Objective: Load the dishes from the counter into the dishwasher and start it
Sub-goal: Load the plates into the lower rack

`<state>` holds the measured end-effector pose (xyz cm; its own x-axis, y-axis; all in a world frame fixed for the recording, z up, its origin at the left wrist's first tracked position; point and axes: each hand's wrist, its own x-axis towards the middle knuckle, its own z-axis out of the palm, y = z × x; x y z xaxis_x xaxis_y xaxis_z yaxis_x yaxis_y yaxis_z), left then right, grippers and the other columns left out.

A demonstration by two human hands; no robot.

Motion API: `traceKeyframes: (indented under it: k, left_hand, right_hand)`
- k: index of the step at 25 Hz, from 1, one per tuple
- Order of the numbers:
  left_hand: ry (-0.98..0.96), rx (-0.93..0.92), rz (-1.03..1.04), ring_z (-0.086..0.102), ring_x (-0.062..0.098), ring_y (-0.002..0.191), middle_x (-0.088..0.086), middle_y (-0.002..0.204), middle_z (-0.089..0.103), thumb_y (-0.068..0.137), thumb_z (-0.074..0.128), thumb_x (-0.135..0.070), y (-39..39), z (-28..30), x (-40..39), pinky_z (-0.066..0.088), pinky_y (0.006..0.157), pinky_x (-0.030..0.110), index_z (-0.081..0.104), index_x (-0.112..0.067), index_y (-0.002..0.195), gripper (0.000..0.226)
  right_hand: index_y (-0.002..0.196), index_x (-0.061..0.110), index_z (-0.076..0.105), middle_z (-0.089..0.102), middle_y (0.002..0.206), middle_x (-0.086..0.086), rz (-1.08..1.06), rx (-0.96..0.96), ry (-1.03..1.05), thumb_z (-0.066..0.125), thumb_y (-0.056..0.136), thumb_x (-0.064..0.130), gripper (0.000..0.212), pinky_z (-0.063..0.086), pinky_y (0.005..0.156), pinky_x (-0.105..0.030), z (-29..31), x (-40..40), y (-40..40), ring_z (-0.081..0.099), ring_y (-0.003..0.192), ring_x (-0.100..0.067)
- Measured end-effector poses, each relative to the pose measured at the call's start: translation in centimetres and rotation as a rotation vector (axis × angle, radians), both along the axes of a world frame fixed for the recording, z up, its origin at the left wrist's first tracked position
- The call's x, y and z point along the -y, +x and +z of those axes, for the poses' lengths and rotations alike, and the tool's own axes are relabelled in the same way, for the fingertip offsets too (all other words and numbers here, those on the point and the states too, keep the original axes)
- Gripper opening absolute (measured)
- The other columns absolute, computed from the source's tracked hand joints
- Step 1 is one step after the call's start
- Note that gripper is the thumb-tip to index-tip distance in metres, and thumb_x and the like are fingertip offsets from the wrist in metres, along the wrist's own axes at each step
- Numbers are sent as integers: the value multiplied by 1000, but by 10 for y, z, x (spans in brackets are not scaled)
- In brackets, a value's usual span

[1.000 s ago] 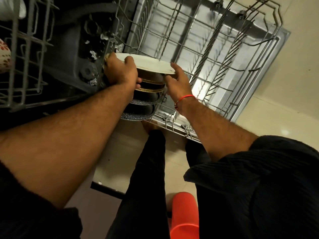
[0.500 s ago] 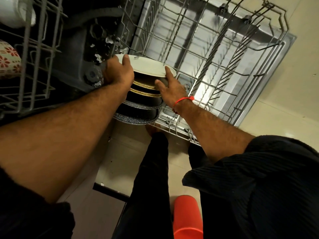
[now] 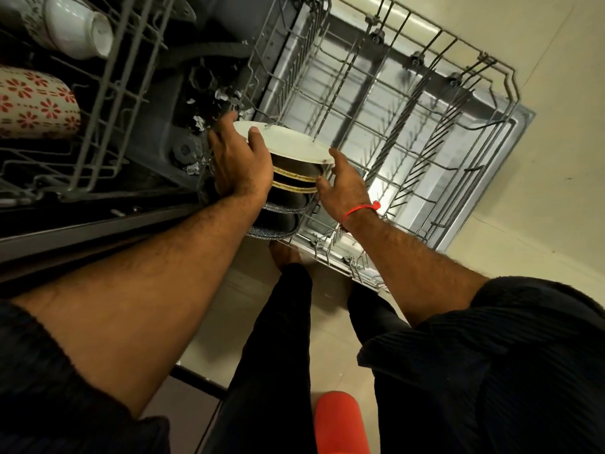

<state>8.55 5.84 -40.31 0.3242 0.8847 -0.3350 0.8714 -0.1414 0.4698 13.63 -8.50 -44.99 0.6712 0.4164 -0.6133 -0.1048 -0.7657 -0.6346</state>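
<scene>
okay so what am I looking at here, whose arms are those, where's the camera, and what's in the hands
The camera sits on a person's head, looking down, so those are their own arms. They stand at an open dishwasher with its lower rack pulled out. The left hand grips a stack of dishes at that rack's corner: a white plate on top, dark bowls beneath. The right hand rests against the stack's other side with straighter fingers. At the left, the upper rack holds a flowered cup and a white cup.
</scene>
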Motion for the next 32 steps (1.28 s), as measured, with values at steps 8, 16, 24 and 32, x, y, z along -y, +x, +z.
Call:
traceKeyframes:
  k: [8,16,24,32]
  left_hand:
    - [-27,199,-15,53,17,120,3,143,44,105,46,-35,-77,103,64,40,82,26,50,-22,141,39]
    - [210,435,120,52,0,100,-15,120,49,107,39,-41,-203,294,116,46,84,30,44,-32,143,37]
    - [560,521,383,54,-1,93,-13,124,53,106,42,-38,-391,420,81,53,78,38,47,-34,140,34]
    - [798,448,680,61,24,100,1,134,46,102,42,-42,-658,454,92,53,87,44,50,-23,138,42]
  right_hand:
    - [136,18,51,64,125,-6,274,175,192,54,96,29,42,45,103,-43,110,28,-23,57,116,-24]
    - [125,13,64,70,116,-3,733,251,540,50,100,22,30,49,98,-31,327,1,-98,64,106,-13]
    - [117,10,67,72,107,-2,1135,372,891,52,99,20,26,53,90,-32,470,-81,-280,67,97,-13]
    - [123,15,64,66,106,-2,1300,219,919,60,95,16,28,49,78,-19,524,-120,-533,62,83,-13]
